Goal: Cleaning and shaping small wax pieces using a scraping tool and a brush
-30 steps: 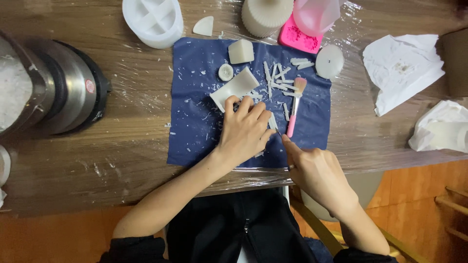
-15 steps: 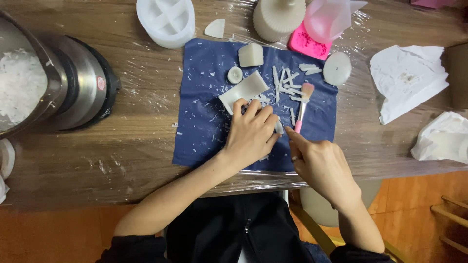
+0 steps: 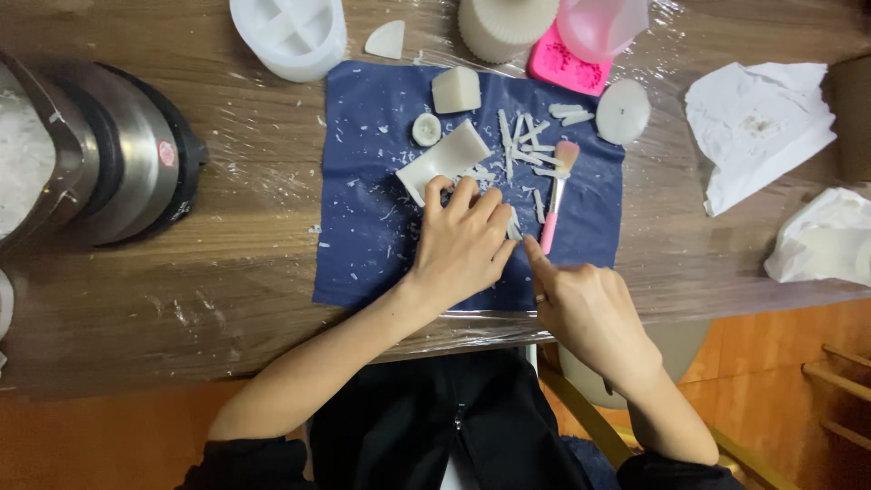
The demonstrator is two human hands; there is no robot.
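Resting flat with its fingers spread, the left hand [image 3: 463, 243] presses on a dark blue cloth [image 3: 372, 236] strewn with white waxy flakes and slivers; its fingertips touch the near end of a pale rectangular wax block [image 3: 445, 156] that lies tilted on the fabric. Whether anything is under the palm cannot be told. The right hand [image 3: 585, 304] sits at the cloth's near edge, loosely curled with the forefinger extended, just beside the pink handle of a small soft-bristled brush [image 3: 555, 198] that lies among the shavings; it grips nothing visible. Beyond the block lie a small round wax disc [image 3: 425, 129] and a squarish cream wax chunk [image 3: 455, 90]. The cloth is on a wooden table [image 3: 227, 263] covered in glossy, wrinkled clear film. To the left stands a shiny steel pot [image 3: 100, 163] holding white granules. Farther off are a white round mould [image 3: 288, 34], a ribbed cream cylinder [image 3: 506, 25], a translucent pink cup [image 3: 601, 25] and crumpled white paper [image 3: 758, 122].
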